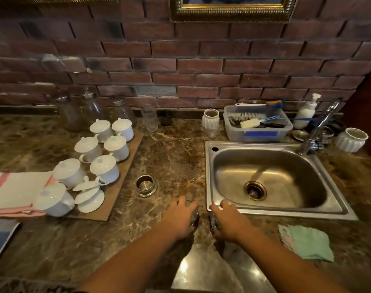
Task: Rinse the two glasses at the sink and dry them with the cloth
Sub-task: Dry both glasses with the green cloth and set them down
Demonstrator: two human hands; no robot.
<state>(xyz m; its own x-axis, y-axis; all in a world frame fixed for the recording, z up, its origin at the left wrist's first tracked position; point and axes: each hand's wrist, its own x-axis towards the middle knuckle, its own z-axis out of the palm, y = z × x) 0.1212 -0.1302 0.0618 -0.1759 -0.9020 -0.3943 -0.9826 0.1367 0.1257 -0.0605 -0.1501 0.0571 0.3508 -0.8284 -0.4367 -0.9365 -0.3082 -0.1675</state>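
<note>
My left hand (181, 217) grips a clear glass (194, 216) on the marble counter, just left of the sink's front corner. My right hand (228, 222) grips a second clear glass (213, 222) right beside it. Both glasses are mostly hidden under my fingers. The steel sink (271, 210) lies to the right, its basin dry-looking, with the tap (320, 127) at its back right corner. A pale green cloth (307, 242) lies flat on the counter in front of the sink's right part.
White lidded cups (105, 168) crowd a brown board on the left, beside a folded pink-striped towel (13, 191). A small metal cup (146, 185) stands mid-counter. A plastic tub of brushes (256, 134), soap pump (306, 112), white ribbed pots and glass jars line the brick wall.
</note>
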